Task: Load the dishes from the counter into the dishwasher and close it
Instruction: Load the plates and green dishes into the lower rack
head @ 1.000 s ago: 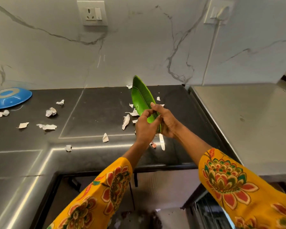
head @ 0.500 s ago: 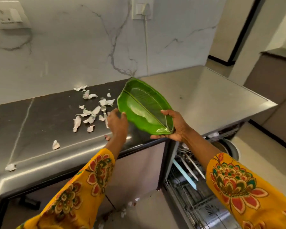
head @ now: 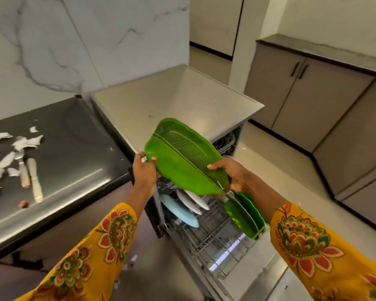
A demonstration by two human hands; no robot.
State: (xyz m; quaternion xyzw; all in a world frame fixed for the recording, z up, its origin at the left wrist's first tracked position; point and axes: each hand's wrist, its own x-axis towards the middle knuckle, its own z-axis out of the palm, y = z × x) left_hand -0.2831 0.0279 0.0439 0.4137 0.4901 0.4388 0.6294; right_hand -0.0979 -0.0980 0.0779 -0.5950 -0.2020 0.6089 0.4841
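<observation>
Leftmost, paper scraps (head: 24,143) litter the counter (head: 78,153); past its right edge, the left hand (head: 144,172) and right hand (head: 233,175) each pinch an end of the green leaf plate (head: 182,161) — above the dishwasher rack (head: 217,237), where plates (head: 189,203) stand.

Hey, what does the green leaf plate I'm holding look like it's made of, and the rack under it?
The green leaf plate looks like moulded plastic or melamine: even glossy colour, pressed-in veins, thin raised rim; glazed ceramic can't be ruled out. The rack below looks like coated metal wire: thin pale grey rods in a grid with a dull sheen.
</observation>
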